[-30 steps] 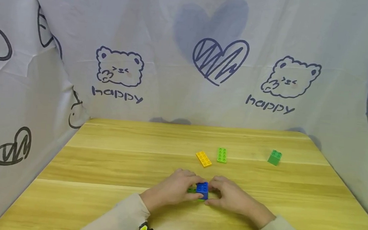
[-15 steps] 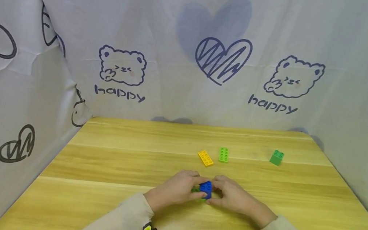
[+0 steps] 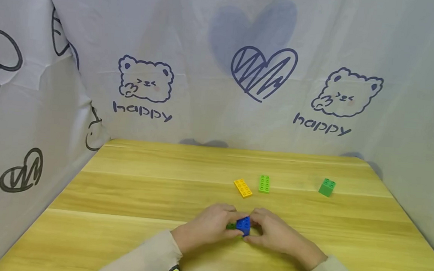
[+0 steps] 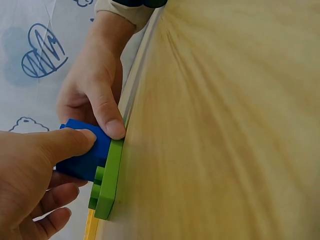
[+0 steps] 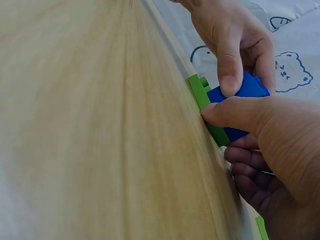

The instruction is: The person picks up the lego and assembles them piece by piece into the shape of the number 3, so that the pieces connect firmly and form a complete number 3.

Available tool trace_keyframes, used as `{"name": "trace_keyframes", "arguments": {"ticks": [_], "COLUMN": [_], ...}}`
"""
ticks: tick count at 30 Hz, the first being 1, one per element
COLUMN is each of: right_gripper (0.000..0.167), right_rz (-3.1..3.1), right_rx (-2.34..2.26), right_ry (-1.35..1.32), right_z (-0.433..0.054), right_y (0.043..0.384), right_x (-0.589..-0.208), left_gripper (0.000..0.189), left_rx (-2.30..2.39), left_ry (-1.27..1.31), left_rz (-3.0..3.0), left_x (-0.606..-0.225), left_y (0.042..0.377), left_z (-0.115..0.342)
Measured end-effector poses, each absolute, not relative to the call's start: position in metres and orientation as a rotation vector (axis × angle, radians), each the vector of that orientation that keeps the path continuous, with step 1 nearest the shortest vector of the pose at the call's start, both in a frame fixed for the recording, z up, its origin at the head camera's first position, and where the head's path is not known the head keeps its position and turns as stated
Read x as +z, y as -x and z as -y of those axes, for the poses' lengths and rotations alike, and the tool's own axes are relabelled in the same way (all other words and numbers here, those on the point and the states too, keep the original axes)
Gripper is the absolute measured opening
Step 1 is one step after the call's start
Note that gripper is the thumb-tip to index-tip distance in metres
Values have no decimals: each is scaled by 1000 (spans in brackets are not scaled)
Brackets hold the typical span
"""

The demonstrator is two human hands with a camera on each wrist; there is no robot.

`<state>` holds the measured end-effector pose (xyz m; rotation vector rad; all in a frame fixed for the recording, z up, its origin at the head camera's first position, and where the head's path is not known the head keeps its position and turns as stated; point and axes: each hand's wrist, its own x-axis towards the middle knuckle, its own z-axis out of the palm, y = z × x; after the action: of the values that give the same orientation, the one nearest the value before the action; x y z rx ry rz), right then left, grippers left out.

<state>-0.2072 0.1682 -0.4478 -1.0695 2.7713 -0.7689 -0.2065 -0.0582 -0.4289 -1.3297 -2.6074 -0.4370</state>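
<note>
A square blue building brick (image 3: 243, 226) sits on one end of a flat light-green building plate (image 4: 109, 192), whose bare studs show beside it. My left hand (image 3: 211, 225) pinches the blue brick, its thumb (image 4: 75, 142) flat against the brick's side. From the other side my right hand (image 3: 276, 232) grips the plate's covered end, with the thumb (image 5: 217, 114) pressed on the plate's edge below the brick. Both wrist views show the plate down at the tabletop. The right hand's far fingers are partly hidden behind the blue brick.
Beyond the hands lie a yellow studded plate (image 3: 243, 188) and another light-green plate (image 3: 265, 184). A darker green brick (image 3: 327, 187) stands farther right. Printed white cloth (image 3: 199, 121) hangs behind the wooden table (image 3: 138, 193) and along its sides.
The blue brick has turned slightly between the hands. Both hands keep their hold. The whole head view has shifted a little, and the loose bricks lie unmoved on the table.
</note>
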Motion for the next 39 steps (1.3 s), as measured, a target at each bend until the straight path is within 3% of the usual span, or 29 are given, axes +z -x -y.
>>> {"name": "trace_keyframes", "arguments": {"ticks": [21,39], "right_gripper": [27,38], "right_rz": [-2772,-2764], "right_rx": [-763,-768], "right_ry": [1039,1064], "right_z": [-168,-170], "right_y": [206,207], "right_x": [-446,-445], "left_gripper": [44,43], "left_rx": [-838,-840], "left_ry": [1229,1195], "left_rz": [2711,2672], "left_x": [-446,-447], "left_y": [221,218], "left_z": [67,70]}}
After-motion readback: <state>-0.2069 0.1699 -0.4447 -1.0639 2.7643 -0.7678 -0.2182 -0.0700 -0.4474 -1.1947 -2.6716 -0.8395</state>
